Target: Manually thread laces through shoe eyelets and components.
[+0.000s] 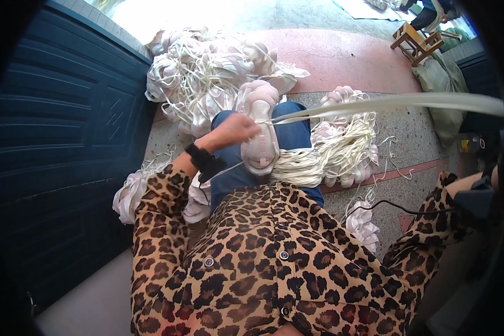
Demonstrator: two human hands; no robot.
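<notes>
A pale pink and white sneaker (pixel 260 141) rests between my knees with its sole facing up. My left hand (pixel 239 130) is closed at the sneaker's left side, where white shoelace strands cross the sole; its fingertips are slightly blurred. From there a long white shoelace (pixel 397 103) stretches taut to the right edge of the head view. My right forearm (pixel 463 183) reaches out to the right, and the hand itself lies beyond the rim. A thick bundle of cream laces (pixel 299 167) lies over my right thigh.
A big heap of laced shoes (pixel 201 73) lies ahead on the left, beside a dark blue door (pixel 67 123). More shoes with laces (pixel 350 143) are piled at my right. A wooden stool (pixel 414 43) and a grey-green sack (pixel 443 101) stand far right, near another person (pixel 431 17).
</notes>
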